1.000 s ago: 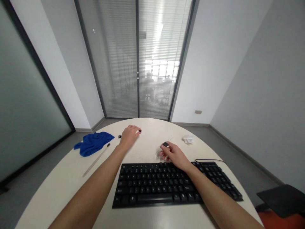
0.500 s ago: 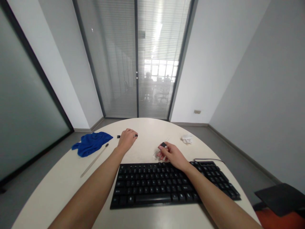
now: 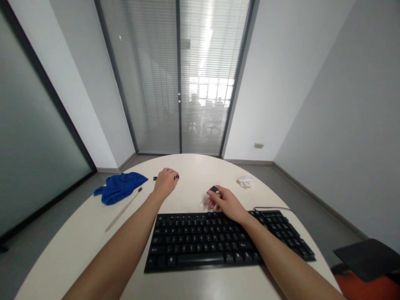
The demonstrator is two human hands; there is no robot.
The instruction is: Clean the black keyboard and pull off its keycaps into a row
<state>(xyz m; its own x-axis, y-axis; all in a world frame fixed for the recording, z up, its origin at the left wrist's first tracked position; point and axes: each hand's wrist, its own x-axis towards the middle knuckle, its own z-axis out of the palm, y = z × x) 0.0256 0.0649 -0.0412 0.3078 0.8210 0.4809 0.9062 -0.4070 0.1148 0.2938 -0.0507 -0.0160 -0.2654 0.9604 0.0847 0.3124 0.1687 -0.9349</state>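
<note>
My left hand [image 3: 166,182] is curled low over the far left part of the table. A small black keycap [image 3: 176,177] shows at its thumb side, within the bent fingers. Another small black piece [image 3: 155,178] lies just left of that hand. My right hand [image 3: 228,203], closed, pinches a black keycap [image 3: 214,188] between thumb and fingers above the keyboard's back edge. Some thin, whitish, see-through material [image 3: 204,203] shows beside its fingers, too unclear to name. Below both hands lies the black keyboard [image 3: 203,241], with my right forearm crossing over it.
On the left is a crumpled blue cloth [image 3: 120,188], with a thin brush [image 3: 124,209] beside it, dark bristles pointing away. A crumpled white tissue [image 3: 245,181] lies at the right. The keyboard cable [image 3: 271,208] runs along the right edge. A chair [image 3: 368,266] stands lower right.
My left hand has shifted very slightly left, and the keycap at its thumb side moved with it. The right hand and its keycap are practically still.
</note>
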